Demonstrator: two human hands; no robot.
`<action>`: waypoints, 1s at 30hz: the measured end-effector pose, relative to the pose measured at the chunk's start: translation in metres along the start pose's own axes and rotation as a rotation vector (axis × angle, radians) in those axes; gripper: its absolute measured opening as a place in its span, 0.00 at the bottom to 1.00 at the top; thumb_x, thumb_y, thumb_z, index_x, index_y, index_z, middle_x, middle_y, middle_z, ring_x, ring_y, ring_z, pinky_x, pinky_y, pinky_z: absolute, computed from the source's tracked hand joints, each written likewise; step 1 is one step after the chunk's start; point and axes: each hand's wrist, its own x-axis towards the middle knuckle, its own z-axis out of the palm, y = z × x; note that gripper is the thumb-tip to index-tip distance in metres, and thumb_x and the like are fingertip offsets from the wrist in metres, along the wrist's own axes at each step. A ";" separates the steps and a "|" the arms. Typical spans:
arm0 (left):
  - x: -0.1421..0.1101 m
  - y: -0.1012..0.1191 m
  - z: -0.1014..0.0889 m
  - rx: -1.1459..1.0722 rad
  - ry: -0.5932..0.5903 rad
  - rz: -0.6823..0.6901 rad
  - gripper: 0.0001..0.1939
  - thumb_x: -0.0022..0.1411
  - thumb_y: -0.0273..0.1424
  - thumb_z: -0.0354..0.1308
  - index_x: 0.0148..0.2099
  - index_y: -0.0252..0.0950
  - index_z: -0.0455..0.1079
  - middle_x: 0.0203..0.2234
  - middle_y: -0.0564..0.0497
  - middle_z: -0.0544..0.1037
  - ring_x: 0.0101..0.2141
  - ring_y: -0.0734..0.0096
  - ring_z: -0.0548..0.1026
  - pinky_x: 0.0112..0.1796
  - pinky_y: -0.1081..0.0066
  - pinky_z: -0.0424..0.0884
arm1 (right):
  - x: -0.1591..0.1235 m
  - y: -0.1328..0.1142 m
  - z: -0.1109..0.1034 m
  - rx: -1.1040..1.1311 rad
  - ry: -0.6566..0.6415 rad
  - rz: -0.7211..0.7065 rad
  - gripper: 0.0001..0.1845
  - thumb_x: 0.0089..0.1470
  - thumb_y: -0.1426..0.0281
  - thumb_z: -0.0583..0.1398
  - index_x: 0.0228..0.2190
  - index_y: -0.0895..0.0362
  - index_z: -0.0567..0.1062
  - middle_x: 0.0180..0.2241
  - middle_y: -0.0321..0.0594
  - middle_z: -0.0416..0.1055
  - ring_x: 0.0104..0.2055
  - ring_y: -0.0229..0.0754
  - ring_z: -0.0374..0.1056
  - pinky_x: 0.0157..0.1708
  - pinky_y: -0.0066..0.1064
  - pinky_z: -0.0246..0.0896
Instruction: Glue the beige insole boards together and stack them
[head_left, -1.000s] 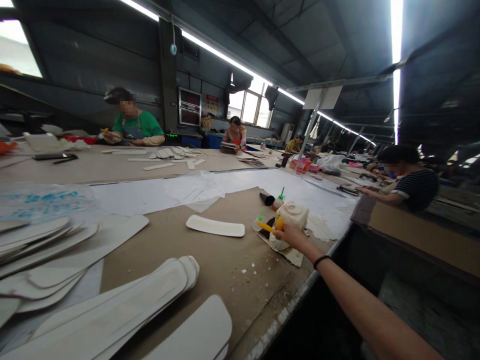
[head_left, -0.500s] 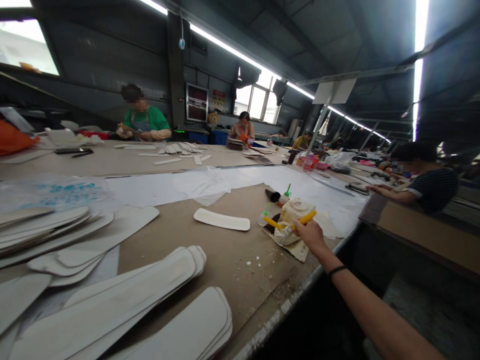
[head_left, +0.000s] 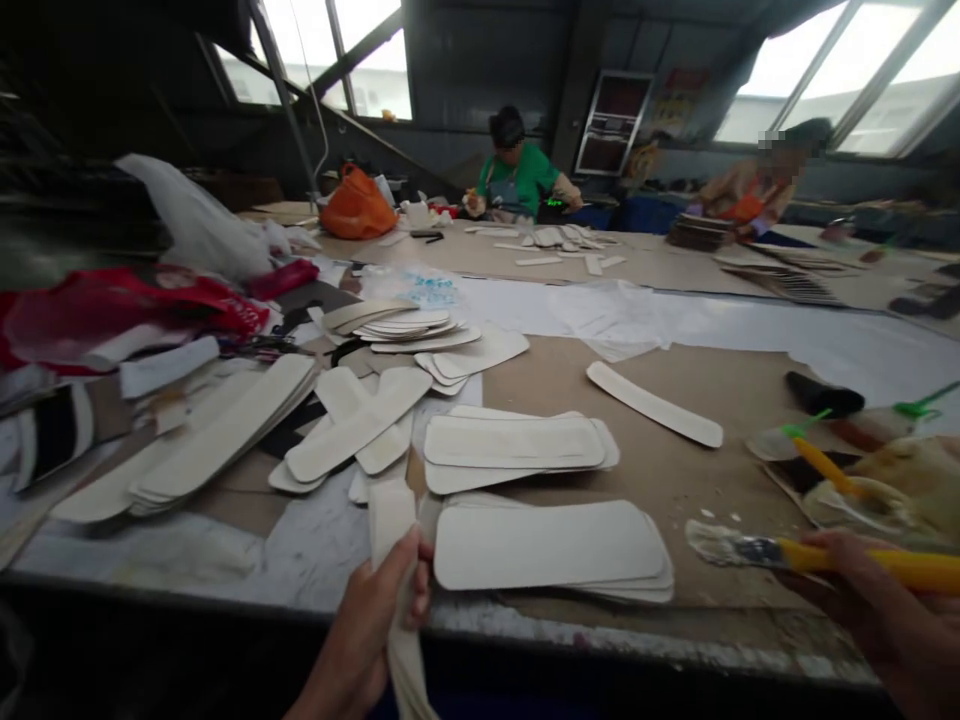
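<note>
At the front edge of the table, my left hand is closed around a long pale fabric strip, whose lower end hangs over the edge. My right hand grips a brush by its yellow handle; white paste coats the bristles, which point left. Just left of the bristles lies a stack of white rounded panels, with a second stack behind it. A single curved white panel rests farther back. Beyond my right hand is a paste-crusted pot with another yellow-handled brush in it.
More white panels are heaped at the left, near a red bag. Green-tipped bottles and a black cup stand or lie at the right. Across the table are a person in green and another person.
The view has swung left and down. My right hand has drawn the brush away from the pot. My left hand, unseen before, now shows with the fabric strip.
</note>
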 end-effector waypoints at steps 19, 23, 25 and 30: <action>0.007 -0.001 -0.004 0.349 -0.107 0.071 0.14 0.41 0.40 0.59 0.20 0.33 0.66 0.10 0.54 0.66 0.13 0.75 0.64 0.16 0.75 0.57 | -0.121 -0.055 0.171 -0.037 -0.506 -0.152 0.19 0.46 0.53 0.60 0.28 0.57 0.72 0.23 0.38 0.71 0.27 0.44 0.71 0.28 0.32 0.68; 0.005 0.002 -0.005 0.379 -0.108 0.085 0.13 0.44 0.39 0.57 0.21 0.34 0.66 0.10 0.55 0.67 0.14 0.75 0.63 0.17 0.76 0.57 | -0.125 -0.052 0.176 -0.050 -0.473 -0.181 0.18 0.48 0.54 0.59 0.26 0.57 0.71 0.22 0.37 0.69 0.25 0.42 0.69 0.25 0.30 0.66; 0.004 0.000 -0.005 0.393 -0.114 0.090 0.13 0.45 0.39 0.57 0.21 0.34 0.66 0.10 0.54 0.67 0.14 0.76 0.63 0.18 0.76 0.57 | -0.117 -0.046 0.168 -0.157 -0.400 -0.235 0.17 0.49 0.54 0.58 0.27 0.56 0.71 0.23 0.38 0.69 0.26 0.42 0.69 0.26 0.31 0.66; 0.004 -0.006 -0.005 0.398 -0.054 0.088 0.15 0.44 0.41 0.58 0.25 0.32 0.68 0.09 0.54 0.67 0.14 0.75 0.63 0.18 0.75 0.58 | -0.090 -0.035 0.128 -0.520 -0.144 -0.424 0.15 0.51 0.56 0.56 0.30 0.55 0.71 0.30 0.42 0.72 0.30 0.45 0.69 0.29 0.34 0.64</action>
